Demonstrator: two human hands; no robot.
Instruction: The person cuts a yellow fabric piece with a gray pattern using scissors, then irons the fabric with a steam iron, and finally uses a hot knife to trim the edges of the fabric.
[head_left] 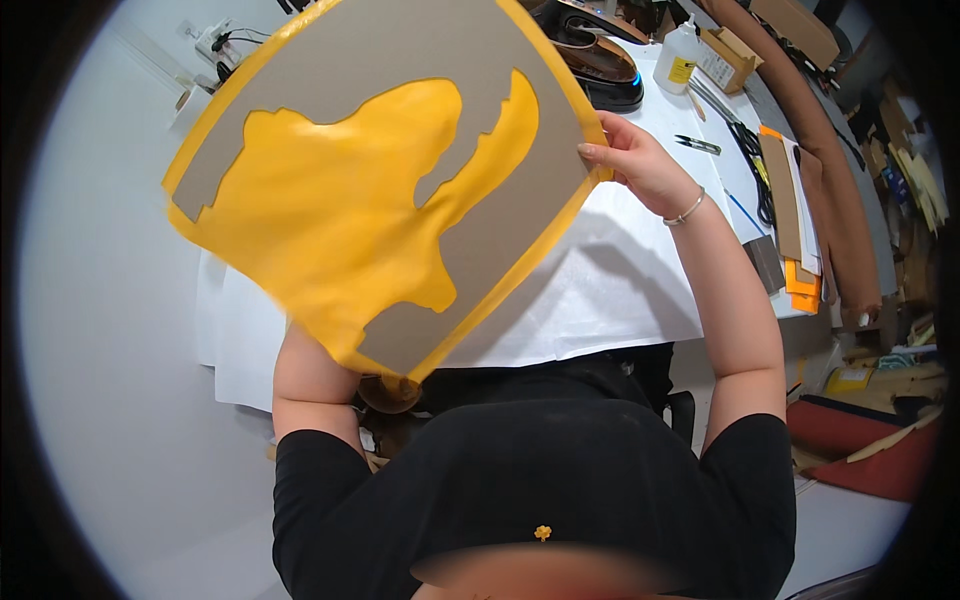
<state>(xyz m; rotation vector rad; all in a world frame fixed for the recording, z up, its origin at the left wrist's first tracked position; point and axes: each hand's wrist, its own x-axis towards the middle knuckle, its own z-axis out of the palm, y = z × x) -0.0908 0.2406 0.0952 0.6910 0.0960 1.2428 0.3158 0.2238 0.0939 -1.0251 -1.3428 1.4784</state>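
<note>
A large panel of grey board edged with a yellow leather-like sheet (310, 200) is held up, tilted, above the table. The grey board (520, 190) has irregular curved cut-outs, and the yellow material shows through them, slightly wrinkled. My right hand (635, 160) pinches the panel's right edge, thumb on the near face and fingers behind. My left forearm (318, 365) goes up behind the panel's lower left part. The panel hides my left hand, so its grip does not show.
White paper (600, 300) covers the table. Toward the back are a black device (600, 75), a clear squeeze bottle (679, 60) and an open cardboard box (730, 60). Pens (697, 145), a black cable (765, 190) and stacked card pieces (795, 220) lie at right, beside a long brown roll (840, 170).
</note>
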